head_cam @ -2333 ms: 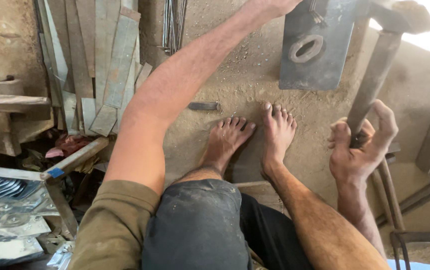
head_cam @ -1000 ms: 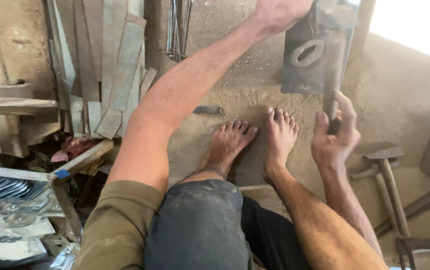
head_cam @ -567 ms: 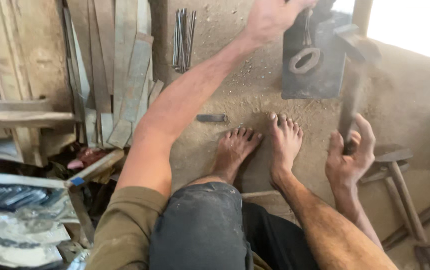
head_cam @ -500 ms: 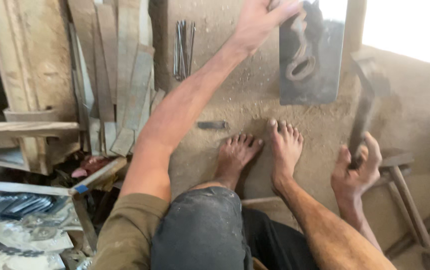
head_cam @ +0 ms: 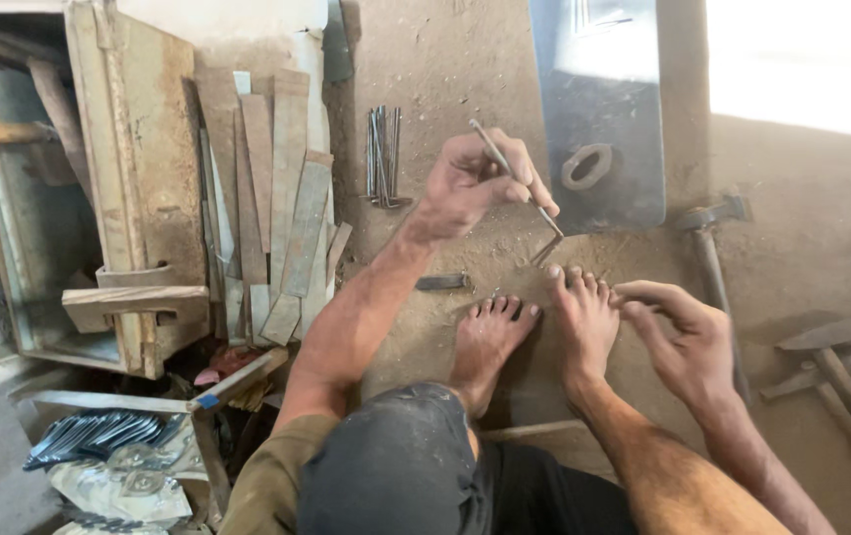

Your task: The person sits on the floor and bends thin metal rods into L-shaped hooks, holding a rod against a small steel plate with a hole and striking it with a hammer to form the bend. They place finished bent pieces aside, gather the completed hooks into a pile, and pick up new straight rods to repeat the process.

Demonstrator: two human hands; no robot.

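Note:
My left hand [head_cam: 472, 183] is stretched forward and grips a thin bent metal rod [head_cam: 520, 183], whose hooked lower end hangs just above the dirt floor in front of my toes. My right hand [head_cam: 683, 342] is open, fingers spread, beside my right foot [head_cam: 584, 322], holding nothing. A hammer [head_cam: 713, 253] lies on the ground just past that hand, its head pointing away from me. My left foot [head_cam: 490, 337] rests flat on the dirt.
A grey metal plate [head_cam: 599, 119] with an oval ring [head_cam: 586, 165] lies ahead. A bundle of thin rods [head_cam: 382, 154] lies further left. Flat metal strips [head_cam: 277, 208] lean against a rusty box [head_cam: 138, 188]. More hammers [head_cam: 832, 372] lie at right. A small metal piece [head_cam: 442, 282] sits near my toes.
My right hand has let go of the hammer, which now lies on the ground. My left hand drew back from the plate and now holds a thin bent rod.

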